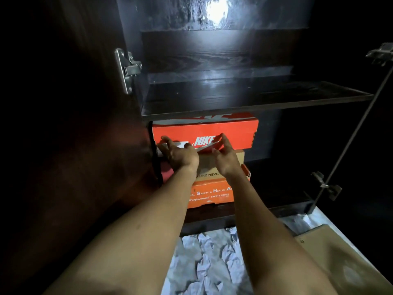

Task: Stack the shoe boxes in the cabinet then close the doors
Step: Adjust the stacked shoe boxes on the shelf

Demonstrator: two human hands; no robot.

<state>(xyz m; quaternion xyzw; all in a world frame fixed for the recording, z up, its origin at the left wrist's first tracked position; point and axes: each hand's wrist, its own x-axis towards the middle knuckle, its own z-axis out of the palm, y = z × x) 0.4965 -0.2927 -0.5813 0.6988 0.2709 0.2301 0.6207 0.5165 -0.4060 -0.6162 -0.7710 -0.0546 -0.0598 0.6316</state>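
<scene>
Far left: open left door (74,124) of the cabinet (212,52), dark wood, with a steel hinge (127,69) at its inner edge. Inside, a dark shelf (255,101) across the middle, under a glare on the back wall.

Beneath the shelf, against the left wall, a stack of three: red Nike box (238,130) on top, close under the shelf; brown box (212,165) in the middle; orange box (212,194) at the bottom, on the cabinet floor. Something pink (168,170) just left of the brown box, too dark to name.

Left grip (178,154) spread, fingers fanned against the lower left of the Nike box front, thumb toward the logo, pinching nothing. Right grip (225,156) just beside it, likewise spread, fingertips up against the same front face by the logo's right end, palm before the brown box. Nike box ahead of and slightly above both grips, touched on its front by each.

Farther right: open right door (353,137), seen edge-on, with an upper hinge (380,53) and a lower hinge (327,186). Below, between the forearms, pale marbled floor (212,262); at lower right, flat cardboard (340,262) lying on it.
</scene>
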